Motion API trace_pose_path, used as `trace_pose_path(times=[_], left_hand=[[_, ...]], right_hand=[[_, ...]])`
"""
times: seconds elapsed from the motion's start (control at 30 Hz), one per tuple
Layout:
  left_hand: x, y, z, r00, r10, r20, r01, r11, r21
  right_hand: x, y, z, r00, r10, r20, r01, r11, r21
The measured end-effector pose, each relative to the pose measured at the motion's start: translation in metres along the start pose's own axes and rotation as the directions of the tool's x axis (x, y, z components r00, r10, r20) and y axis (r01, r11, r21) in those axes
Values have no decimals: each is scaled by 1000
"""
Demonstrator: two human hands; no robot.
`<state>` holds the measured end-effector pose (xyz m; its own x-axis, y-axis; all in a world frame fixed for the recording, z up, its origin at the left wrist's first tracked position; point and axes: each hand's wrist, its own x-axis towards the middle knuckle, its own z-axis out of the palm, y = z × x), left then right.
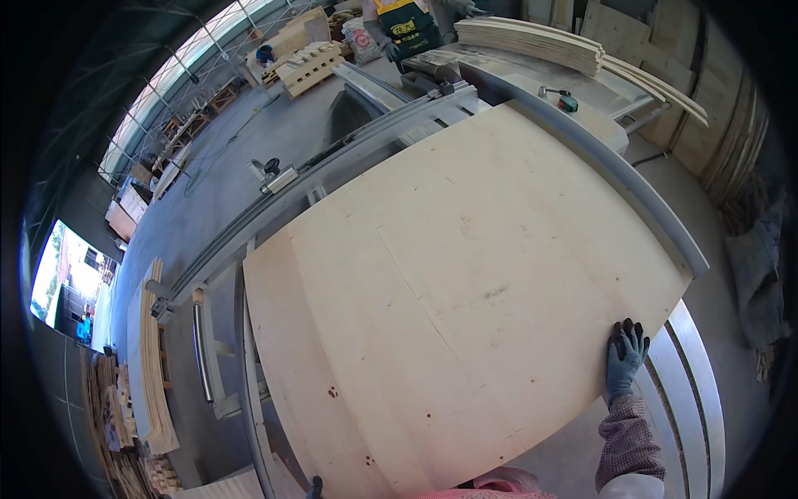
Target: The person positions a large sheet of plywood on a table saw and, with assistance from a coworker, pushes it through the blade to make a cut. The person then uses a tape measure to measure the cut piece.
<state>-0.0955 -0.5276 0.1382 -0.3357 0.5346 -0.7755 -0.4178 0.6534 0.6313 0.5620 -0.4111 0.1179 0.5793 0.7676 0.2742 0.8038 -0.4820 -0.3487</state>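
Note:
A large pale plywood sheet lies flat on the grey metal bed of a panel saw. My right hand, in a dark grey-blue glove, presses flat on the sheet's near right corner, fingers spread. Only a gloved fingertip of my left hand shows at the bottom edge, against the sheet's near left edge; its grip is hidden. A long grey fence runs along the sheet's right side.
Another person in a dark apron stands at the machine's far end beside a stack of cut plywood strips. A small green tape measure rests on the table. Wooden boards lean at right; strip stacks and pallets stand left.

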Motion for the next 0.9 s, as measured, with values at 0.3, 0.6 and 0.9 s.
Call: trace_pose_path(times=[0.3,0.6,0.9], left_hand=[[0,-17,-20,996,94,-7,-94,995,-30],[-3,-28,-33,972,209,-106,-214,976,-31],[20,-46,-47,942,293,-163,-304,952,-45]], right_hand=[[1,-11,-8,1000,-23,11,23,1000,-20],[3,-11,-8,1000,-3,14,4,1000,-24],[3,-12,-6,999,34,43,-33,999,-30]])
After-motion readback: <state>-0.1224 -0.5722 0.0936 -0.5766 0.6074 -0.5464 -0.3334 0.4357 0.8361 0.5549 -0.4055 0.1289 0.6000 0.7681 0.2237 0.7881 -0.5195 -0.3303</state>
